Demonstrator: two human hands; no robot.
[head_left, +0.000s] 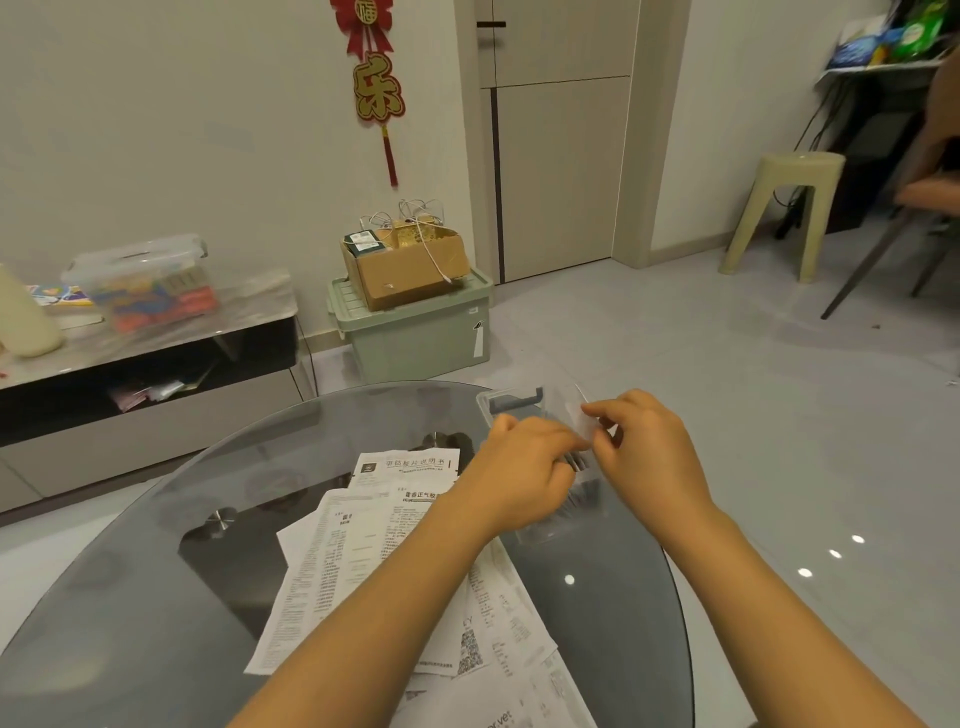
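Where the print is sharp enough to read, the top leaflet (406, 466) is headed 甲钴胺片说明书, and the one below it (415, 497) begins 藿香正气. A lower sheet carries a QR code (470, 649). On the wall, a red and gold ornament (378, 88) shows 乐 under a bow marked 福.

The papers lie fanned across a round, smoky glass table (156, 597) in a room with glossy grey floor tiles. Beyond it, a cardboard box (415, 265) sits on a pale green storage bin (415, 338). A low cabinet (150, 338) stands to the left and a cream plastic stool (784, 208) to the right.

At the table's far right edge, the left hand (524, 467) and right hand (652, 452) both pinch a thin clear slip (584, 418). They hold it just above a transparent plastic case (571, 512) with a grey latch (517, 401).
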